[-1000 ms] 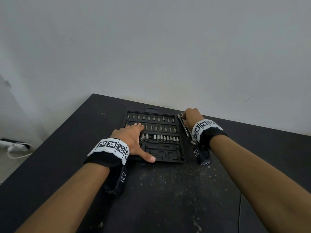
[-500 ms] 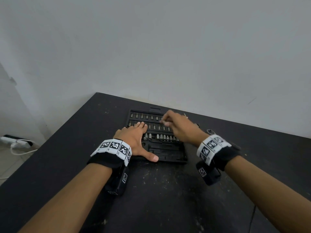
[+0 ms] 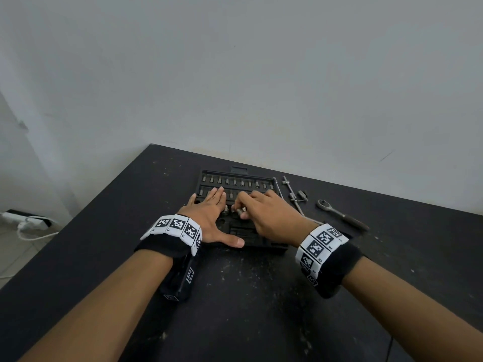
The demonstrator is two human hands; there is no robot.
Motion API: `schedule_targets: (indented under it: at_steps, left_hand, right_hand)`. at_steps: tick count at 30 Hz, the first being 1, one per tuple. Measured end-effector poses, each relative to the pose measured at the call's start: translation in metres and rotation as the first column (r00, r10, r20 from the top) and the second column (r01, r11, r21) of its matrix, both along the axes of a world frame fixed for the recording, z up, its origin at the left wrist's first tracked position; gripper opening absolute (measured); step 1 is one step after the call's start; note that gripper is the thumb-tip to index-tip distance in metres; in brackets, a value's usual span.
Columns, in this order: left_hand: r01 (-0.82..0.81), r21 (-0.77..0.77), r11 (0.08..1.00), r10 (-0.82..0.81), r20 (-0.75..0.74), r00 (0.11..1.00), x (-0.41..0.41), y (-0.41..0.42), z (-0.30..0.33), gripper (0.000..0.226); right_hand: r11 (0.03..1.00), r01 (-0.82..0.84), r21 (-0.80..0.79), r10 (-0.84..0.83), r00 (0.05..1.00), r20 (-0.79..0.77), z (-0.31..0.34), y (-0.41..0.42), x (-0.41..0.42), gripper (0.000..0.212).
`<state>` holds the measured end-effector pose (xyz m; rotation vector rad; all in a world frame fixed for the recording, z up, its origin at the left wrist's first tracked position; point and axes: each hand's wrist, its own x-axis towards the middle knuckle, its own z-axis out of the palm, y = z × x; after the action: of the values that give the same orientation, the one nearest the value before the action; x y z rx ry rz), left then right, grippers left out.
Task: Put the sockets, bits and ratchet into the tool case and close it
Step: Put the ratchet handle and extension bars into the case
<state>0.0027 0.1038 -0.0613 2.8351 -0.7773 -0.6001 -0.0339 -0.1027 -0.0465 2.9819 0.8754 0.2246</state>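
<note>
**Right grip pinched on a socket over the open case**

My right hand [image 3: 271, 218] is curled, its fingertips [image 3: 239, 205] pinching a small metal socket [image 3: 239, 211] low over the third row of the tool case [image 3: 235, 176]; the fingers cover most of it, so I cannot tell whether it is seated in its slot. My left hand [image 3: 211, 218] holds nothing: it lies flat, fingers straight across the case's left half, thumb stretched along the near edge. Both hands hide the middle of the tray. The far row of bits [image 3: 235, 182] shows clearly, too small for me to tell sizes.

The case lies open on the black, dust-flecked bench [image 3: 248, 296]. To the right of it, on the bench, lie a thin metal bar [image 3: 290, 188], a small loose piece [image 3: 302, 194] I cannot identify, and the ratchet [image 3: 339, 216], well apart from the case, handle pointing right. Marker bands [image 3: 177, 227] wrap both wrists. At far left, on the floor, a white power strip [image 3: 26, 222] is partly cut off.
</note>
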Motion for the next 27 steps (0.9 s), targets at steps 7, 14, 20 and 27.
schedule_targets:
  at_steps: [7, 14, 20, 27]
  left_hand:
    - [0.005, 0.003, 1.000, -0.005, 0.005, 1.000, 0.000, -0.001, -0.001, 0.149]
    - [-0.003, -0.006, 1.000, 0.003, 0.011, 1.000, 0.000, 0.001, -0.002, 0.147]
    - [-0.016, -0.021, 1.000, 0.017, 0.010, 1.000, 0.002, 0.001, -0.006, 0.150]
    - [-0.019, -0.016, 1.000, 0.019, -0.002, 1.000, 0.002, 0.001, -0.005, 0.152]
  right_hand:
    - [0.865, 0.298, 0.403, -0.243, 0.953, -0.181, 0.013, 0.006, 0.008, 0.011]
    - [0.915, 0.309, 0.260, -0.283, 0.950, -0.132, -0.001, 0.036, 0.017, 0.018]
    - [0.912, 0.349, 0.217, -0.321, 0.935, -0.152, 0.001, 0.044, 0.024, 0.015]
    - [0.564, 0.586, 0.581, -0.488, 0.805, -0.338, 0.013, -0.001, 0.039, 0.027]
